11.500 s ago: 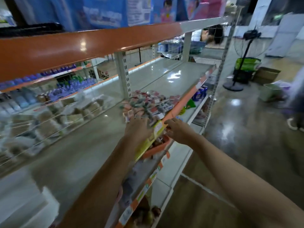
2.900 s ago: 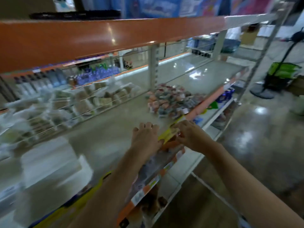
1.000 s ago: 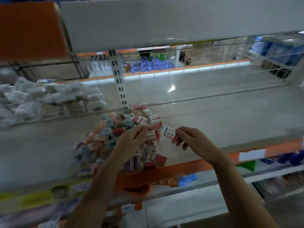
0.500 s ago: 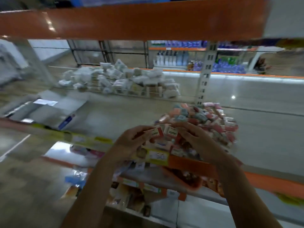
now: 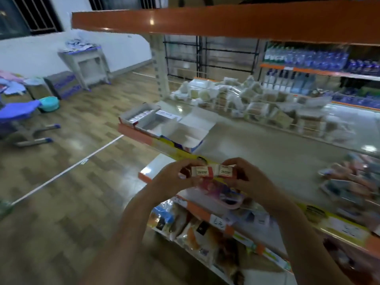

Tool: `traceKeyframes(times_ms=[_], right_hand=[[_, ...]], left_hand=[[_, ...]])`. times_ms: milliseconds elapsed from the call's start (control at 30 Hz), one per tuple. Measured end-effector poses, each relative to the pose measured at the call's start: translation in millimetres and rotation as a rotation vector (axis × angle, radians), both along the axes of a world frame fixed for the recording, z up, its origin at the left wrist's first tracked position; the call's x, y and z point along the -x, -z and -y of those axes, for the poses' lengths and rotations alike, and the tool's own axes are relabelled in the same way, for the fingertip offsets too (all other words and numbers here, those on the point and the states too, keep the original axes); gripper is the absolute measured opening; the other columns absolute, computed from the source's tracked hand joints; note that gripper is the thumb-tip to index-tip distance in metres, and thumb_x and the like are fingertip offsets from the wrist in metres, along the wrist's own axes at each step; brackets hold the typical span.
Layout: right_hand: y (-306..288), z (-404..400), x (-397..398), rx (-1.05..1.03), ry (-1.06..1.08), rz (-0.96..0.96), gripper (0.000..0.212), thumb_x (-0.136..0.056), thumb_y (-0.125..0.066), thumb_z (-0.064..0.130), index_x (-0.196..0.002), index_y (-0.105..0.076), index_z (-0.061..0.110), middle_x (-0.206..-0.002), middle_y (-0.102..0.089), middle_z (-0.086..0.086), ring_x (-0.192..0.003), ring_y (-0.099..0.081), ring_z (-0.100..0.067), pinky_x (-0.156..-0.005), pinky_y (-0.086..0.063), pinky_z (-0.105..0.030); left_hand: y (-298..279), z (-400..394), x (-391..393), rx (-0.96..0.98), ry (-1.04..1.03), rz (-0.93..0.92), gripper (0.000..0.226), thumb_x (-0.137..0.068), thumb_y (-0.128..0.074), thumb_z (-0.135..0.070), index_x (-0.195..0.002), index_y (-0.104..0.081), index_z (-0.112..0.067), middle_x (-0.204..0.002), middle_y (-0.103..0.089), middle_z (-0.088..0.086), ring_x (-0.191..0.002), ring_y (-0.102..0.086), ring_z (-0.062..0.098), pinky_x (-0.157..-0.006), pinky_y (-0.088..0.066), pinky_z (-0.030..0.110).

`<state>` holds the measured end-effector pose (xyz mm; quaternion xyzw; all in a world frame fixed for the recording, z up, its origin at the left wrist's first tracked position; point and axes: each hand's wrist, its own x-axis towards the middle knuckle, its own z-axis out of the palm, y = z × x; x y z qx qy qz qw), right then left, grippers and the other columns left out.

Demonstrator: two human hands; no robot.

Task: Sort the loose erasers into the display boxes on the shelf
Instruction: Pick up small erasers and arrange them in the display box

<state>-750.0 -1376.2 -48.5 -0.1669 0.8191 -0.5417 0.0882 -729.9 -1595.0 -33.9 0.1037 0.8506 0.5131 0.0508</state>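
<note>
We're mid-carry: left hand and right hand each pinch a red-and-white boxed eraser. Next: drop them into the open white cardboard display boxes at the shelf's left end.

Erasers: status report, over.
Left hand pinching one eraser, right hand another. Display boxes open at shelf's left end. Nothing between.

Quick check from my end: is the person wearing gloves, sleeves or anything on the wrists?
No. Both hands, left and right, are bare, without gloves. The forearms are uncovered up to the frame's bottom edge; no sleeve, watch or band shows. Rings cannot be made out through the blur.
</note>
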Motion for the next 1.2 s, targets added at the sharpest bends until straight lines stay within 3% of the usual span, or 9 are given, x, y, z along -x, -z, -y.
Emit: traceKeyframes(times_ms=[100,200,300,433,567,800,967,1067,1200], right_hand=[[-2,41,21,-0.025,-0.026,-0.018,0.031,-0.084,-0.066,0.012,-0.098,-0.052,0.036,-0.094,-0.065,-0.002,-0.078,-0.065,-0.02,-0.061,-0.051,-0.02],[-3,79,48,-0.07,-0.037,-0.092,0.028,-0.083,-0.067,0.02,-0.099,-0.053,0.038,-0.093,-0.062,0.009,-0.082,-0.061,-0.009,-0.065,-0.046,-0.012],[-3,118,80,-0.041,-0.029,-0.127,0.028,-0.083,-0.066,0.009,-0.103,-0.056,0.026,-0.09,-0.058,0.012,-0.072,-0.055,0.006,-0.06,-0.041,-0.005],[-5,165,138,-0.095,-0.028,-0.24,0.036,-0.08,-0.069,0.009,-0.092,-0.051,0.038,-0.094,-0.054,0.015,-0.082,-0.053,0.001,-0.068,-0.038,-0.005],[-16,202,198,-0.139,-0.038,-0.267,0.028,-0.081,-0.068,0.012,-0.098,-0.053,0.029,-0.097,-0.052,0.004,-0.085,-0.05,-0.002,-0.067,-0.035,-0.001],[-23,252,278,-0.303,-0.039,-0.287,0.026,-0.082,-0.065,0.017,-0.106,-0.055,0.018,-0.099,-0.059,0.002,-0.089,-0.055,-0.01,-0.068,-0.038,-0.008],[-16,287,322,-0.39,0.032,-0.229,0.025,-0.079,-0.064,0.02,-0.102,-0.054,0.02,-0.099,-0.06,0.002,-0.093,-0.057,-0.014,-0.082,-0.049,-0.032],[-13,307,343,-0.495,0.089,-0.252,0.027,-0.08,-0.065,0.019,-0.106,-0.055,0.018,-0.108,-0.054,0.001,-0.099,-0.05,-0.011,-0.077,-0.039,-0.024],[-6,331,361,-0.59,0.205,-0.249,0.025,-0.083,-0.063,0.021,-0.106,-0.055,0.016,-0.11,-0.053,0.0,-0.099,-0.047,-0.012,-0.074,-0.033,-0.021]], left_hand=[[9,43,16,0.011,-0.047,-0.009,0.028,-0.084,-0.068,-0.02,-0.099,-0.058,-0.041,-0.095,-0.065,-0.01,-0.086,-0.058,0.005,-0.071,-0.042,0.013],[16,83,37,-0.015,-0.08,-0.016,0.027,-0.086,-0.066,-0.017,-0.099,-0.059,-0.039,-0.097,-0.064,-0.009,-0.084,-0.058,0.003,-0.069,-0.042,0.014],[20,119,66,-0.034,-0.108,-0.024,0.028,-0.086,-0.065,-0.015,-0.098,-0.06,-0.039,-0.09,-0.063,-0.018,-0.082,-0.057,0.0,-0.069,-0.044,0.013],[21,165,116,-0.022,-0.135,-0.06,0.025,-0.084,-0.068,-0.02,-0.101,-0.06,-0.036,-0.094,-0.064,-0.014,-0.082,-0.057,0.0,-0.074,-0.047,0.018],[14,204,174,0.013,-0.157,-0.041,0.023,-0.085,-0.067,-0.019,-0.106,-0.061,-0.026,-0.096,-0.063,-0.004,-0.077,-0.057,-0.004,-0.07,-0.047,0.017],[10,255,258,0.038,-0.144,-0.054,0.026,-0.085,-0.068,-0.019,-0.109,-0.061,-0.023,-0.087,-0.061,-0.008,-0.068,-0.055,-0.004,-0.061,-0.042,0.011],[15,286,307,0.077,-0.065,-0.067,0.025,-0.083,-0.07,-0.025,-0.107,-0.064,-0.025,-0.093,-0.067,-0.002,-0.075,-0.059,0.0,-0.067,-0.049,0.019],[15,303,337,0.108,0.002,-0.057,0.025,-0.082,-0.069,-0.032,-0.106,-0.064,-0.03,-0.096,-0.066,-0.005,-0.081,-0.06,0.003,-0.07,-0.051,0.025],[14,318,372,0.122,0.136,-0.089,0.023,-0.083,-0.068,-0.026,-0.105,-0.064,-0.026,-0.094,-0.064,-0.009,-0.077,-0.055,-0.005,-0.069,-0.044,0.015]])
